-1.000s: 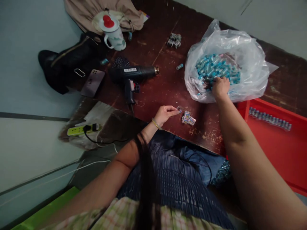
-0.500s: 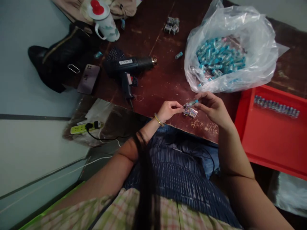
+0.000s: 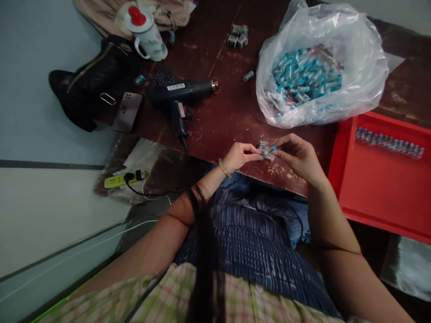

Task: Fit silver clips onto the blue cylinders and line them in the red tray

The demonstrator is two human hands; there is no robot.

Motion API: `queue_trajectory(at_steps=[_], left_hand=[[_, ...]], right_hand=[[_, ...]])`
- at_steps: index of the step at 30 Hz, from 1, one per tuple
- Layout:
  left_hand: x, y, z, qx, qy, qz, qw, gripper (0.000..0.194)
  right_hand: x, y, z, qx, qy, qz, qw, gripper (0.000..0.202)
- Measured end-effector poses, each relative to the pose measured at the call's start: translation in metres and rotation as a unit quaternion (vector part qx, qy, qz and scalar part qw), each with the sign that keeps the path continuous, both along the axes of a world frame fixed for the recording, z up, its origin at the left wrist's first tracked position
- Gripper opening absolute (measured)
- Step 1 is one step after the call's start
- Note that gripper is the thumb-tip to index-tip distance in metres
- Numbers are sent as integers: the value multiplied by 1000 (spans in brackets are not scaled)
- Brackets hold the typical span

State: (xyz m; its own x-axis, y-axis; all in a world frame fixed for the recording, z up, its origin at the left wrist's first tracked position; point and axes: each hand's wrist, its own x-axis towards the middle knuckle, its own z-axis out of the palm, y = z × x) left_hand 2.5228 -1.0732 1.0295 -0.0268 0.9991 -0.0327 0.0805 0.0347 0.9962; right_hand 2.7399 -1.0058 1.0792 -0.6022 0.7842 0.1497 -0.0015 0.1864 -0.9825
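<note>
Near the table's front edge, my right hand (image 3: 301,158) pinches a small clear tube with a blue cap (image 3: 273,148) between thumb and fingers. Facing it from the left, my left hand (image 3: 239,157) has thumb and fingertips pressed together at the tube's other end. What the left fingertips hold is too small to make out. Small printed pieces, like labels or sleeves (image 3: 263,145), lie under and around the fingertips.
A clear plastic bag (image 3: 365,85) of blue-capped tubes stands behind my right hand. The red tray (image 3: 384,193) at right holds a row of small tubes (image 3: 390,142). A black heat gun (image 3: 182,92), phone (image 3: 128,112) and lidded mug (image 3: 151,42) lie leftward. One loose tube (image 3: 248,76) rests mid-table.
The blue-capped tube in my right hand has moved slightly down and left, closer to my left fingertips. The whole view has shifted a little.
</note>
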Motion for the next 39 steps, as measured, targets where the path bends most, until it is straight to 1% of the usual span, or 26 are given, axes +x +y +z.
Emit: queue_trajectory(at_steps=[3,6,10,12,14,17,19,21,22,24,26,28,29,31,33,34,37,38,39], left_hand=[[6,-2,-4,6,-21,-11,1000,16],[14,-5,-9,-27,-61,-9,998,21],[18,-11,-15,-104,-150,-12,983,23],[18,-14,-14,-111,-170,-18,979,24],[17,-15,-11,-102,-160,-28,981,27],[18,-14,-4,-76,-108,-37,991,29],[20,-13,0,-49,-67,-28,996,25],[23,-14,1,-27,-42,-12,999,20],[23,-14,1,-25,-46,-8,999,19],[24,-16,0,-54,-97,-26,993,20],[23,-19,-1,-112,-173,-69,976,26],[23,-20,-1,-156,-220,-100,958,32],[23,-21,-1,-164,-225,-104,955,35],[24,-20,-1,-160,-208,-85,961,36],[26,-19,-3,-141,-176,-53,973,33],[27,-18,-3,-131,-166,-39,977,31],[28,-17,-5,-106,-167,-18,980,27],[28,-17,-6,-100,-170,-12,980,26],[28,-17,-6,-93,-169,-4,981,25]], right_hand=[[4,-3,-9,56,-53,-29,997,27],[5,-10,-26,116,-99,-55,987,22],[2,-29,-48,114,-65,-94,987,17],[3,-36,-55,110,-60,-109,986,13],[4,-39,-59,92,-50,-120,987,12],[7,-37,-61,52,-38,-125,990,15],[9,-36,-60,52,-51,-124,990,15],[12,-35,-56,69,-66,-120,988,12],[13,-34,-53,78,-68,-116,988,10],[18,-33,-46,87,-60,-94,990,8],[24,-30,-40,83,-45,-54,994,9],[29,-28,-36,79,-34,-18,996,12],[31,-28,-36,79,-31,-7,996,13],[33,-27,-38,80,-31,-5,996,16],[34,-27,-43,76,-38,-14,996,17],[35,-26,-46,75,-42,-29,996,17],[37,-25,-51,63,-24,-128,989,20],[38,-25,-50,46,-6,-156,987,22],[39,-25,-49,21,14,-166,986,25]])
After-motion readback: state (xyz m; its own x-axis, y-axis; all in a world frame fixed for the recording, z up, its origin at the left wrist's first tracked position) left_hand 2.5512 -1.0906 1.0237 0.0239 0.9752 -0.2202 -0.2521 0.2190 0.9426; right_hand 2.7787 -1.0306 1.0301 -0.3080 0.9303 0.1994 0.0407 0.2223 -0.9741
